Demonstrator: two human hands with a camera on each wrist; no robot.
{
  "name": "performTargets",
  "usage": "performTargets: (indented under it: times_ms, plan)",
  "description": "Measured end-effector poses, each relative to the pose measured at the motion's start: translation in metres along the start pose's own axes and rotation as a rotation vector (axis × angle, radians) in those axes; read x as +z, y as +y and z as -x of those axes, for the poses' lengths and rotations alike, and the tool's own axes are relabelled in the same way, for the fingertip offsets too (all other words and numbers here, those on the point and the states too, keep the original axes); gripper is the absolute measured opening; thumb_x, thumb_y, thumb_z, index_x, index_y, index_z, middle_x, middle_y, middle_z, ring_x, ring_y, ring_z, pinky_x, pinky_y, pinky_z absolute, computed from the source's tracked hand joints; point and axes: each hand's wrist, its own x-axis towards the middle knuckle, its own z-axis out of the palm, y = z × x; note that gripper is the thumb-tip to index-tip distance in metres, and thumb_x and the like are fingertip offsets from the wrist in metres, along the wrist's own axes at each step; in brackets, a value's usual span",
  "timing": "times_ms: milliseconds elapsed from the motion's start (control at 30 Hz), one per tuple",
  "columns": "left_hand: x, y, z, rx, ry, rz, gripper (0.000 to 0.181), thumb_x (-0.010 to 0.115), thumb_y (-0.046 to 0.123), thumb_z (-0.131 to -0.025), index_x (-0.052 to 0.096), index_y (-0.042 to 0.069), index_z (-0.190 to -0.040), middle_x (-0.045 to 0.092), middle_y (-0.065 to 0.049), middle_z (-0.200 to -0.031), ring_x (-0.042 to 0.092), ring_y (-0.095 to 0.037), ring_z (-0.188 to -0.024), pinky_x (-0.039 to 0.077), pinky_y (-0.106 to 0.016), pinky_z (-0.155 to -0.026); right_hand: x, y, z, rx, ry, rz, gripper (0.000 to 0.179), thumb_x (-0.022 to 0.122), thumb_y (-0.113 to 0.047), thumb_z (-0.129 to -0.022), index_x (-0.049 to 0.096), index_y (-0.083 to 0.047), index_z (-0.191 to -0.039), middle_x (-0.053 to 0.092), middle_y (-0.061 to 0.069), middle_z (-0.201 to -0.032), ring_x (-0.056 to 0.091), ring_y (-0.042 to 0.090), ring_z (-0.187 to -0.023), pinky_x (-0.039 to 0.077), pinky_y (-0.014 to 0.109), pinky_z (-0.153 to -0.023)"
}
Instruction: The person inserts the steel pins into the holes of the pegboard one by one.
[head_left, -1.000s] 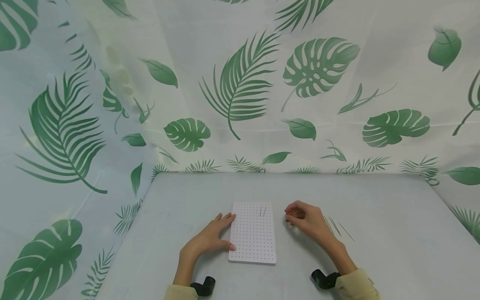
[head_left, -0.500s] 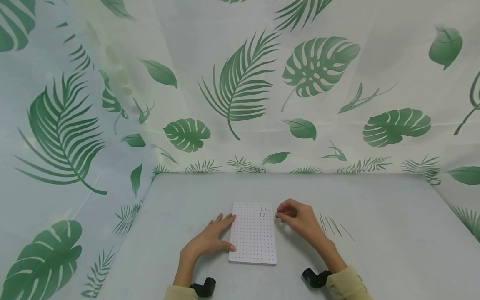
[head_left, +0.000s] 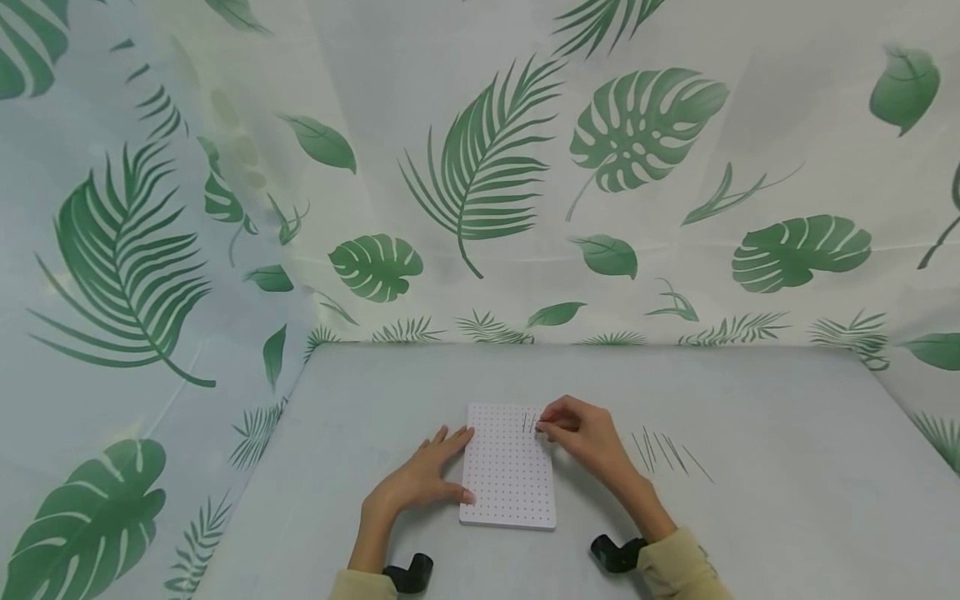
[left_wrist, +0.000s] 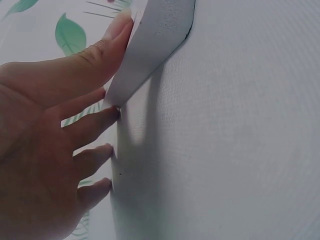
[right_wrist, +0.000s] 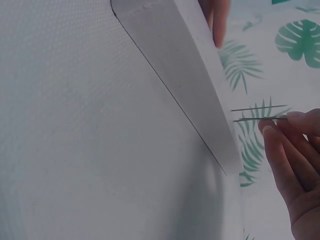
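Showing leaf-printed sheeting (head_left: 495, 37) behind a pale table (head_left: 795, 450). On that table, between both hands, a white perforated board (head_left: 507, 479), long axis running from near the person toward the far edge, only slightly turned. At its left side, the left hand (head_left: 420, 477), grip spread wide, thumb and fingertips against the edge, apparently steadying. Over its far right part, the right hand (head_left: 587, 431), grip narrow, pinching a thin dark held pin (right_wrist: 281, 118) between thumb and fingers.

Judged from the layout, an early stage: two standing pins (head_left: 524, 422) seemingly seated near the far right corner, the held pin just beside them as a third, and about five loose pins (head_left: 675, 454) left on the table, to the right of the right hand.

As to direction, in the right wrist view: held pin pointing at the holed face, long axis close to perpendicular to it and nearly parallel to the neighbouring shaft; whether seated in a hole, impossible to tell. Loose pins lying flat, side by side, long axes slanting from far left to near right.
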Motion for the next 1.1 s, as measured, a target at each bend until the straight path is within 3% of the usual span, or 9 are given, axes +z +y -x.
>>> performTargets:
  times_ms: [400, 767, 1100]
  plan:
    - [0.0, -0.001, 0.001, 0.01, 0.002, -0.024, 0.097, 0.088, 0.028, -0.078, 0.039, 0.007, -0.159, 0.034, -0.014, -0.166, 0.017, -0.044, -0.157, 0.015, -0.065, -0.126, 0.01, -0.005, 0.0, -0.005, -0.024, -0.046, 0.013, 0.08, -0.002, -0.085, 0.072, -0.007, -0.093, 0.078, 0.006, -0.089, 0.075, 0.011, -0.076, 0.06, 0.02, -0.069]
    - [0.0, -0.001, 0.0, 0.006, 0.0, -0.019, 0.096, 0.087, 0.027, -0.078, 0.039, 0.008, -0.159, 0.034, -0.014, -0.166, 0.016, -0.042, -0.158, 0.015, -0.064, -0.126, 0.016, -0.002, 0.0, -0.021, -0.026, -0.009, 0.013, 0.081, -0.003, -0.085, 0.072, -0.01, -0.091, 0.077, 0.003, -0.089, 0.075, 0.012, -0.079, 0.06, 0.02, -0.07]
    - [0.001, -0.002, 0.0, 0.009, 0.002, -0.028, 0.096, 0.087, 0.028, -0.079, 0.038, 0.008, -0.159, 0.034, -0.014, -0.167, 0.016, -0.043, -0.158, 0.015, -0.064, -0.126, 0.024, 0.0, -0.002, -0.042, 0.022, 0.073, 0.015, 0.082, 0.0, -0.083, 0.073, -0.011, -0.089, 0.077, 0.001, -0.086, 0.075, 0.015, -0.08, 0.061, 0.023, -0.074]
